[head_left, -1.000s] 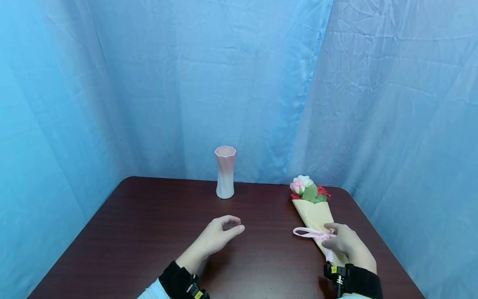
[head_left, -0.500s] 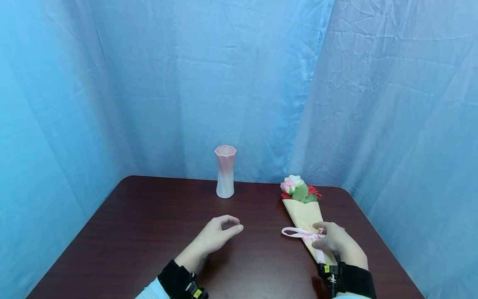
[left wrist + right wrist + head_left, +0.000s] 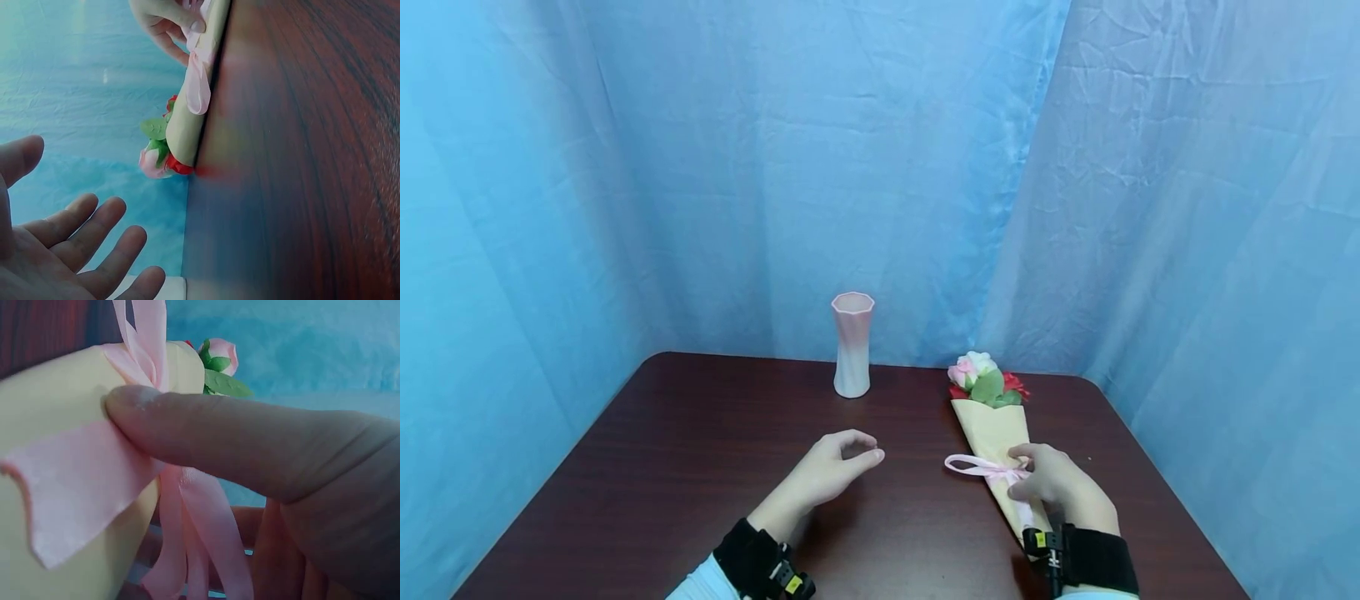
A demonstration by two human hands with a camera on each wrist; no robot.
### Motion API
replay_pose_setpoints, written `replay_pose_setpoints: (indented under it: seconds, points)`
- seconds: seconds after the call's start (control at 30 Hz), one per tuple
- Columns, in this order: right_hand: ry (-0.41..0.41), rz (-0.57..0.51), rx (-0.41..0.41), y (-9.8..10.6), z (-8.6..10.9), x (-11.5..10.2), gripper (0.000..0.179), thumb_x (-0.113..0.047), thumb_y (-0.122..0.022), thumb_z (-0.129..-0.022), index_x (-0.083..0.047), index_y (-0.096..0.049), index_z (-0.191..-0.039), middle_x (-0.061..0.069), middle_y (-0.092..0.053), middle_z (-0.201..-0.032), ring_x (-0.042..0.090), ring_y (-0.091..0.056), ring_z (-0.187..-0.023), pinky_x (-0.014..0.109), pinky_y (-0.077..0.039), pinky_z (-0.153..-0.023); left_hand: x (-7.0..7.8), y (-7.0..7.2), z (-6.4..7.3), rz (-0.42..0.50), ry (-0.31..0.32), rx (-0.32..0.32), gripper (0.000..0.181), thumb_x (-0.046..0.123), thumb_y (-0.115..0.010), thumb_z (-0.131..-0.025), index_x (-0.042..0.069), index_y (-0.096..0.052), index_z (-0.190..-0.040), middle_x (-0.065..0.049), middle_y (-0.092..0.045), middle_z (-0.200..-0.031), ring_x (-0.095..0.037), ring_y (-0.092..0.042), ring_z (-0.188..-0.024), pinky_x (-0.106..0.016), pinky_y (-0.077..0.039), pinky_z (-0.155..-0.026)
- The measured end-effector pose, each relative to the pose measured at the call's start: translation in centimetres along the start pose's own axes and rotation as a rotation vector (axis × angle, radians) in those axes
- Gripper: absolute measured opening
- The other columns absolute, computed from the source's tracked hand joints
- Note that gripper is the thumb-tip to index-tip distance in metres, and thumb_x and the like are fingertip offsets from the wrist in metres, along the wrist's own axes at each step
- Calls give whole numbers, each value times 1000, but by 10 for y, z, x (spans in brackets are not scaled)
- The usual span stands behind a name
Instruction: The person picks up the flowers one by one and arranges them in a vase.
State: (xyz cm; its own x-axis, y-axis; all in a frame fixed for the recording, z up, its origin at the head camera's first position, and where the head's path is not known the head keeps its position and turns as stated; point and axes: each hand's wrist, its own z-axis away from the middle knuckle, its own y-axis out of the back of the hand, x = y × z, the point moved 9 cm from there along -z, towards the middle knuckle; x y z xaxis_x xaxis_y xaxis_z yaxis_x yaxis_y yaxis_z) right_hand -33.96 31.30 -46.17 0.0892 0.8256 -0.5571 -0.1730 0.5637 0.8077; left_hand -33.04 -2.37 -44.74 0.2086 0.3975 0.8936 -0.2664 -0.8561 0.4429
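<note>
A bouquet of artificial-looking flowers (image 3: 996, 429) in cream wrapping paper lies low along the right side of the table, its pink, white and red blooms towards the back. My right hand (image 3: 1063, 487) grips it by the lower part. In the right wrist view the thumb (image 3: 206, 422) presses on the wrapper beside a pink ribbon bow (image 3: 75, 494); the other fingers are mostly hidden behind. My left hand (image 3: 827, 471) hovers over the middle of the table, holding nothing, its fingers loosely bent and apart in the left wrist view. Beyond it stands an upright pink-and-white vase (image 3: 853, 346).
The dark brown wooden table (image 3: 715, 450) has rounded far corners. Blue curtains (image 3: 850, 167) hang behind it and on both sides. Black bands with small cameras circle both wrists.
My right hand has moved left across the table with the bouquet in its grip. The left hand has shifted only slightly left; the vase stays where it was.
</note>
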Motion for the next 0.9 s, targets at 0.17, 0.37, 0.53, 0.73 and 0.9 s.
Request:
replay_pose_setpoints:
  seconds: [0.17, 0.37, 0.53, 0.73, 0.9]
  points:
    - [21, 37, -8, -9, -1, -12, 65, -3, -83, -72, -4, -62, -134, 12, -64, -105, 26, -56, -87, 39, -51, -66, -3, 3, 0, -18, 9, -3, 43, 46, -68, -96, 13, -69, -124, -6, -66, -127, -31, -58, -122, -54, -50, -95]
    - [23, 0, -33, -21, -2, -26, 64, -5, -85, -74, -4, -60, -134, 10, -62, -98, 22, -52, -66, 36, -47, -54, -6, 9, -3, -44, 32, 5, 43, 47, -68, -96, 14, -69, -124, -5, -65, -127, -31, -56, -123, -56, -47, -97]
    - [38, -28, -41, -30, -3, -37, 65, -5, -87, -73, -3, -60, -132, 9, -62, -96, 17, -48, -53, 34, -46, -48, -8, 13, -4, -74, 44, 8, 44, 48, -67, -96, 15, -68, -125, -5, -64, -129, -31, -55, -125, -58, -45, -99]
    - [58, -49, -74, -41, 1, -52, 63, -8, -88, -75, -4, -59, -130, 7, -63, -89, 16, -42, -45, 33, -46, -45, -10, 18, -4, -111, 55, 0, 47, 50, -68, -95, 13, -69, -124, -6, -65, -127, -31, -55, -123, -59, -45, -99]
    - [80, -76, -134, -51, 3, -64, 61, -10, -86, -78, -4, -56, -131, 6, -64, -80, 14, -36, -40, 30, -39, -42, -14, 23, -6, -134, 50, 4, 49, 49, -69, -94, 10, -69, -123, -5, -66, -124, -32, -57, -121, -58, -46, -98]
